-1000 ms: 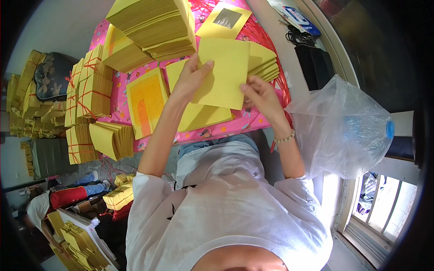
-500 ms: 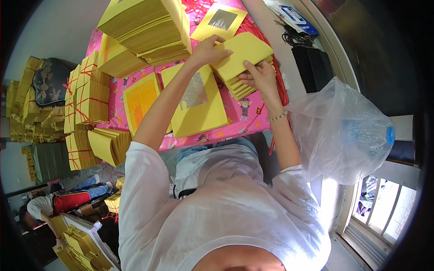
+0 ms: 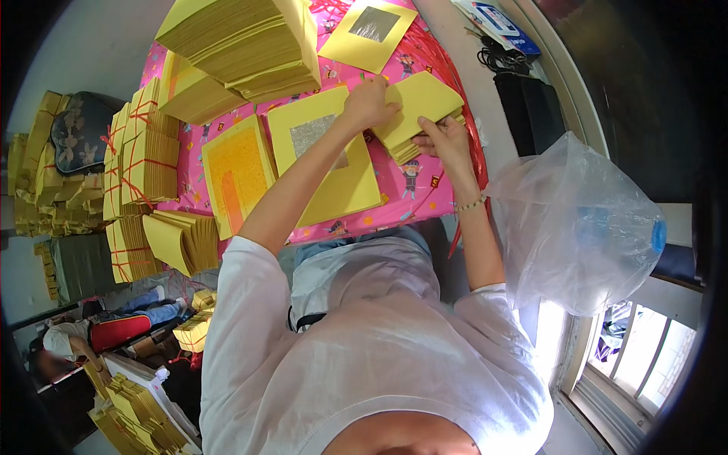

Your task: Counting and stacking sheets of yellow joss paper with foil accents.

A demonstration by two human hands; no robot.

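Folded yellow sheet [image 3: 422,102] sits on top of the small stack of folded yellow papers [image 3: 413,140], far right of the pink patterned cloth [image 3: 413,189]. Your left hand [image 3: 369,102] presses down on the sheet's left edge, fingers closed flat on it; your right hand [image 3: 444,136] cups the stack's near right corner, fingers curled around the paper.

Risks as I judge them:
- Stack lies near the cloth's right edge, with loose red string [image 3: 447,57] just beside it. A sideways push could fan the stack or catch the string.
- Uneven pressure from the left hand may skew the fold.
- Your left forearm crosses over the large yellow sheet with a silver square [image 3: 322,155]; dragging the arm back could shift it.

Room: open cloth shows only in front of the stack. The tall yellow pile [image 3: 243,42] crowds the far left; the clear plastic bag [image 3: 576,220] hangs close by your right elbow.
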